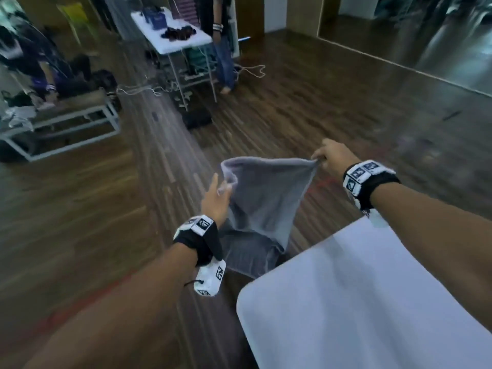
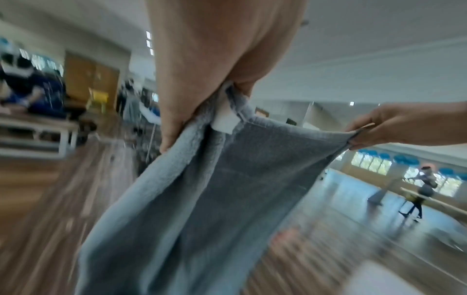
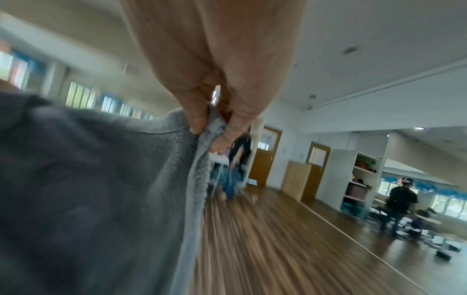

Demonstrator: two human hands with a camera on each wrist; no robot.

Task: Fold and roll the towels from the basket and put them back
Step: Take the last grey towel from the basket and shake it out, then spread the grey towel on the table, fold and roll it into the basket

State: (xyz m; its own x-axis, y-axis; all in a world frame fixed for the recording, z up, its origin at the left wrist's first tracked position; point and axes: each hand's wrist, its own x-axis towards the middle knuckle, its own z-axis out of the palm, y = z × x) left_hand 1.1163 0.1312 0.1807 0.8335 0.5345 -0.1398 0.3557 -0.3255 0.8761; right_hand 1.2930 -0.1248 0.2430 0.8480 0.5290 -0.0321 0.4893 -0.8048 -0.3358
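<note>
Both hands pinching gray towel corners, raised

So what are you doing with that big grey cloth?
A person is holding a grey towel up in the air by its top edge. The right hand pinches one corner, and the left hand holds the other end, near a small white label. The towel hangs down over the wooden floor, beside a white table. It is not folded or rolled yet.

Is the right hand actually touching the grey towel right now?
Touching. The right wrist view shows the right hand pinching the grey towel at its upper corner between thumb and fingers; the head view agrees.
</note>
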